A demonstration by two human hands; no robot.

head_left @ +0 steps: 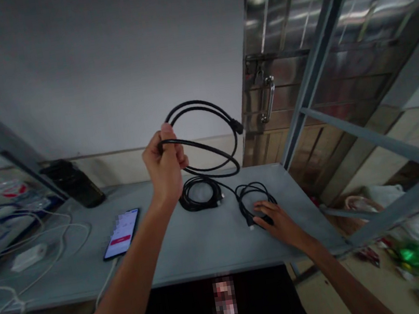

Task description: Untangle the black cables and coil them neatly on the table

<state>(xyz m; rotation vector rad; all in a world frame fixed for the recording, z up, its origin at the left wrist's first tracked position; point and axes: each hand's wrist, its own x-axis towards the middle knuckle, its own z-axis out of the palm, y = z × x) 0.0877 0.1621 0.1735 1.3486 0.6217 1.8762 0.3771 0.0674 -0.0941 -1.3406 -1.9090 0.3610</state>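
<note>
Left fingers (167, 131) pinch a smooth, looping black cable (208, 145); right fingers (267, 205) spread over a round coil (242, 205).

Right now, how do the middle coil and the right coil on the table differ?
The middle coil is a thick, compact bundle; the right coil is looser, with fewer strands showing.
The right coil has the right hand at it; no hand is on the middle coil.
Both are black and lie on the table, each with a pale-tipped plug showing.
</note>
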